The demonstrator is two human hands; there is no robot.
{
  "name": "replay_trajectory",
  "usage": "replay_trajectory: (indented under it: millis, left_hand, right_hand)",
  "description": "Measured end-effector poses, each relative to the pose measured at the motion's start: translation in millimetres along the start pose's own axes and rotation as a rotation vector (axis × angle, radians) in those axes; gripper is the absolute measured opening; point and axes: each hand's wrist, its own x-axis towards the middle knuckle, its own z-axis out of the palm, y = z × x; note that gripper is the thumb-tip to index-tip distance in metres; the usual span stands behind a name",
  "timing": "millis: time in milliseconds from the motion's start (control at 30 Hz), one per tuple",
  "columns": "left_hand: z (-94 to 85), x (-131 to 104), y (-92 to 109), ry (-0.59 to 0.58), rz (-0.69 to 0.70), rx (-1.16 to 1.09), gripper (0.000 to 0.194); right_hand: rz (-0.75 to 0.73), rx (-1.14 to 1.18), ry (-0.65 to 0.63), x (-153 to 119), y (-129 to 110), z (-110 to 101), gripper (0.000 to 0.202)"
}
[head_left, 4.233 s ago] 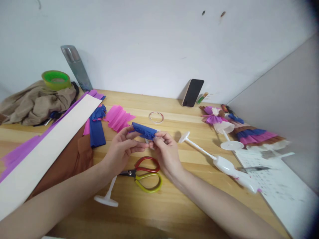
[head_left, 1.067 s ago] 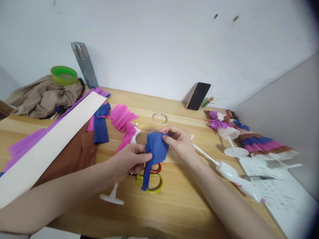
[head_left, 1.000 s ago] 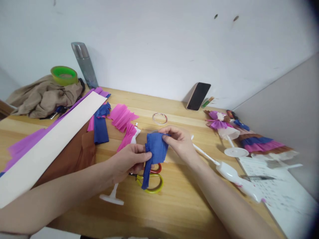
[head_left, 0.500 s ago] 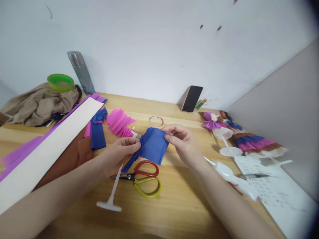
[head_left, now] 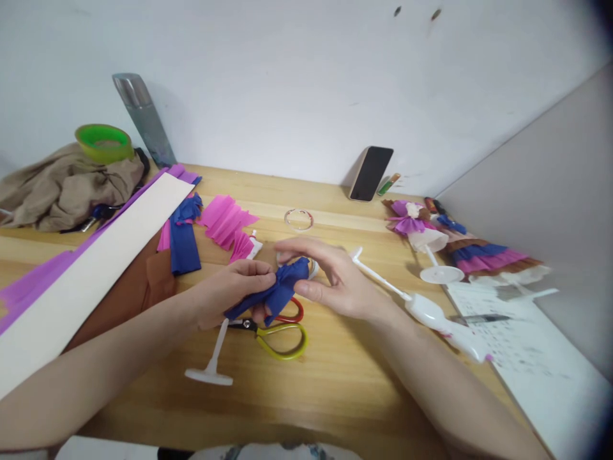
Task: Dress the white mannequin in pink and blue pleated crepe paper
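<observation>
The left hand (head_left: 239, 291) pinches the gathered blue crepe-paper strip (head_left: 282, 287) between thumb and fingers, apparently to secure its pleats. The right hand (head_left: 342, 281) is half open beside the free end, probably allowing adjustment; contact is unclear. The strip is above the red-and-yellow-handled metal scissors (head_left: 287, 348) on the wooden worktop (head_left: 306, 402).

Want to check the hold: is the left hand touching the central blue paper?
Touching. The head view shows the left hand pinching the central blue paper, thumb on top, with no gap between them.
</observation>
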Motion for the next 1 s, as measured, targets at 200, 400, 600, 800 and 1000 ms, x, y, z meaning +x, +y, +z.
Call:
replay_trajectory:
  millis: [200,400,600,800,1000]
  left_hand:
    - [0.5,0,4,-0.035,0.031,0.01,0.04]
    - [-6.2,3,6,0.041,0.005,-0.082,0.029]
    - [-7.5,1,7,-0.013,-0.046,-0.079,0.026]
    - [-1.5,0,10,0.165,0.174,0.065,0.031]
    - [7.5,0,11,0.371,0.308,-0.224,0.033]
  right_hand:
    - [0.292,0.357,0.09,3,9,6,0.041]
    - [0.341,0.571,0.096,3,18,2,0.04]
    - [0.3,0.381,0.169,2,17,2,0.031]
    - [0.21,0.013,0.47,5,18,-3,0.02]
    - [0.345,0.299,0.155,2,0,15,0.019]
